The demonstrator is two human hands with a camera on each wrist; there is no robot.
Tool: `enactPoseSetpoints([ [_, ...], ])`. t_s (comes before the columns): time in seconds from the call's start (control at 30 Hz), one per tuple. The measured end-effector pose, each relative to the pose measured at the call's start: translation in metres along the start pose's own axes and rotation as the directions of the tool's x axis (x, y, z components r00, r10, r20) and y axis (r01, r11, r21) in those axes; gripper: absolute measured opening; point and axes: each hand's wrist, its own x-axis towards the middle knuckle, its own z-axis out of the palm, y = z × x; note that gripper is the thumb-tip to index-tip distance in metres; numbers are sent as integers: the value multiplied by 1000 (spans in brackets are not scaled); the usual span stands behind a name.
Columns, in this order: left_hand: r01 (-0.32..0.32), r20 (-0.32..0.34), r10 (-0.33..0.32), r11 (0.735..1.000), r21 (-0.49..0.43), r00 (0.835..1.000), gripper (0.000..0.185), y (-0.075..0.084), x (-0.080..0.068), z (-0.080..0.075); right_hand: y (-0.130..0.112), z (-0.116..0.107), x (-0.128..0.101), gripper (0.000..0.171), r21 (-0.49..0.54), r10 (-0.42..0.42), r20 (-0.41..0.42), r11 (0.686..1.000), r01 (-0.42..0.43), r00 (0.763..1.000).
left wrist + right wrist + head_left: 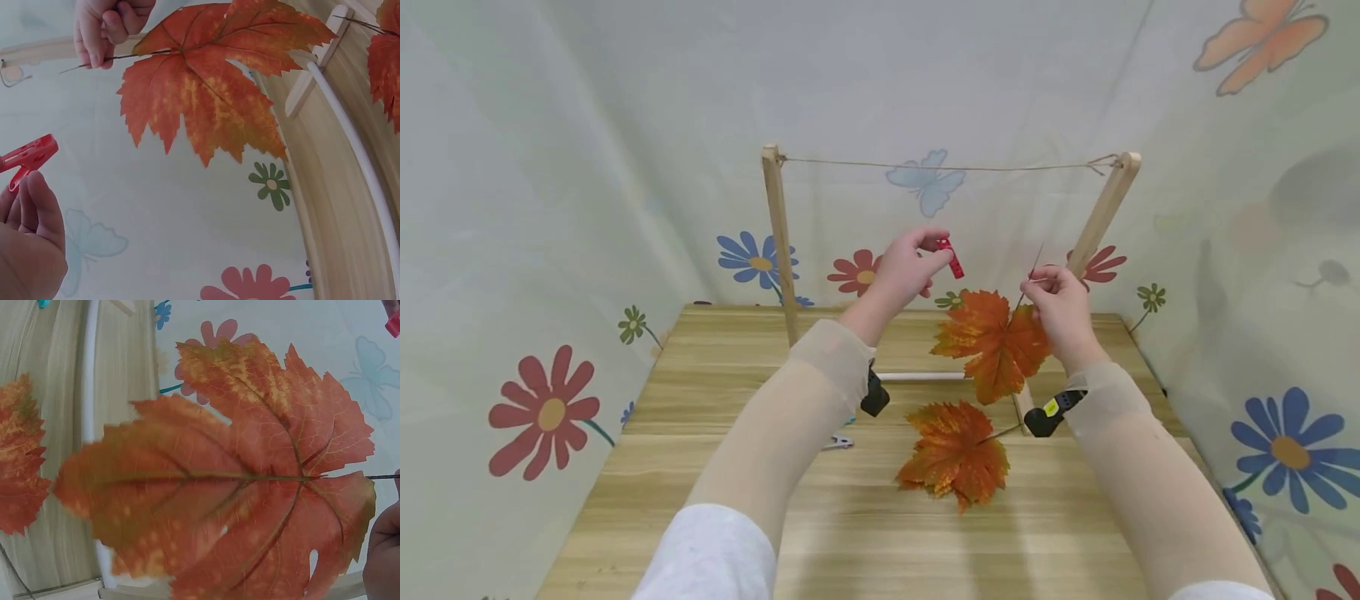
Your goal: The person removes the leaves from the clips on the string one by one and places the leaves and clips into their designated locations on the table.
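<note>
The right hand (1062, 312) pinched the thin stem of an orange maple leaf (994, 343), holding it in the air below the string (947, 167) stretched between two wooden posts (778, 242). The left hand (904, 271) pinched a red clothespin (951, 257) between thumb and fingers, raised beside the leaf and still short of the string; whether the pin's mouth was squeezed open could not be told. To do the step well, it seemed best to lift the stem until it lay against the string, squeeze the pin fully open, slide it over both stem and string, then release the pin before letting go of the stem, so the leaf hung straight.

Counted: two orange leaves, one held and a second leaf (953, 454) lying flat on the wooden table (700, 467); one red clothespin; one string; two posts, joined low down by one white rod (917, 377); one small clip (837, 442) on the table near the left forearm.
</note>
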Motion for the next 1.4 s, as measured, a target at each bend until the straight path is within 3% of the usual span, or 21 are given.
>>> enactPoseSetpoints([
  [0.67,84,-3,-84,993,82,996,35,-38,-14,-12,23,3,-8,29,30,41,5,999,-42,999],
  [1.0,158,-10,-158,986,44,987,36,-67,-32,-18,41,4,-13,31,15,57,6,998,-57,998],
  [1.4,172,-28,-171,985,30,985,33,-103,-48,-22,57,8,-21,21,86,66,-22,994,-64,998],
])
